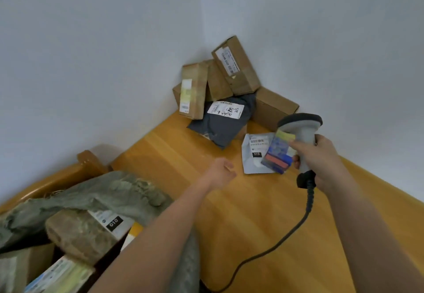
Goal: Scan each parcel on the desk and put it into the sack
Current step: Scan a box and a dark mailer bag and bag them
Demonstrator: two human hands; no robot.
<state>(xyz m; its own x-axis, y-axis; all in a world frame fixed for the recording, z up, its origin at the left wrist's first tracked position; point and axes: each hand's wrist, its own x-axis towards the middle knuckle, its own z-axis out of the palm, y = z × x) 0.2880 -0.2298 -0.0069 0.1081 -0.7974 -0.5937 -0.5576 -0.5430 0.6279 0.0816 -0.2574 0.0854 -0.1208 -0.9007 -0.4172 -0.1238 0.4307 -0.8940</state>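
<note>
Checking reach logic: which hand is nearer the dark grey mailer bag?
Left. The left hand hovers open over the desk just short of the dark grey mailer bag; the right hand, gripping the scanner, is off to its side.

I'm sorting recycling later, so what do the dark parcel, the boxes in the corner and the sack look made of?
Dark parcel: probably soft plastic film, matte grey and creased. Boxes: brown corrugated cardboard, by their folded edges. Sack: coarse woven fabric, grey-green, limp and frayed.
</note>
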